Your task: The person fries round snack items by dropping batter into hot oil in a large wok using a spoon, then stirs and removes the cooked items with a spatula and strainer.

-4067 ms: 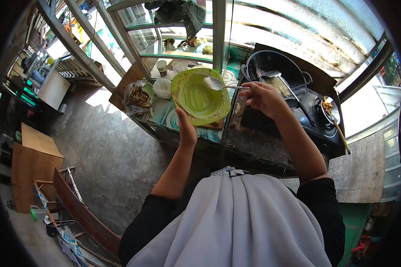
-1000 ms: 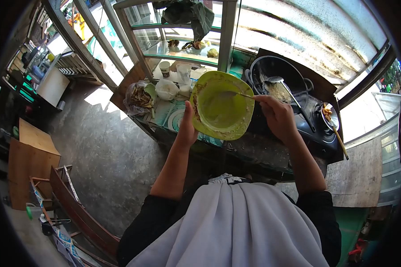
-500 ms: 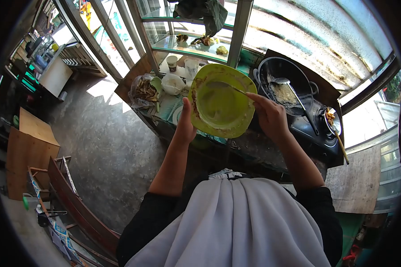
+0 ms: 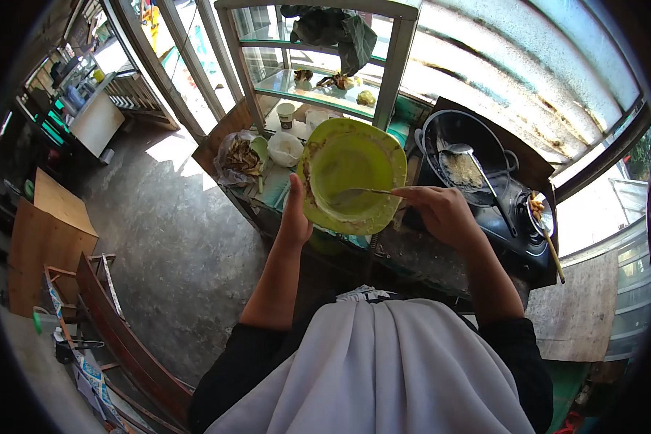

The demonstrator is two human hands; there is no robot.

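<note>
A green plate [image 4: 351, 163] with batter smeared along its rim is held up in front of me. My left hand [image 4: 294, 217] grips its left edge, thumb on top and the other fingers hidden beneath. In my right hand [image 4: 441, 213] is the handle of a metal spoon [image 4: 354, 192], whose bowl rests in the plate's hollow, in a thin layer of batter. To the right, a black wok [image 4: 456, 126] on the stove [image 4: 524, 231] holds pale food frying in oil, with a skimmer ladle [image 4: 488, 181] leaning in it.
Fried pieces lie in a small strainer [image 4: 540, 210] with a wooden handle, right of the wok. Behind the plate stand a paper cup [image 4: 286, 114], a white plastic bag [image 4: 285, 148] and a bag of dry leaves [image 4: 242, 158]. A glass cabinet [image 4: 311, 87] rises behind; a wooden bench [image 4: 126, 333] is lower left.
The spoon has moved down from the plate's upper part to its lower part, along with my right hand. The plate has shifted slightly left and down.
</note>
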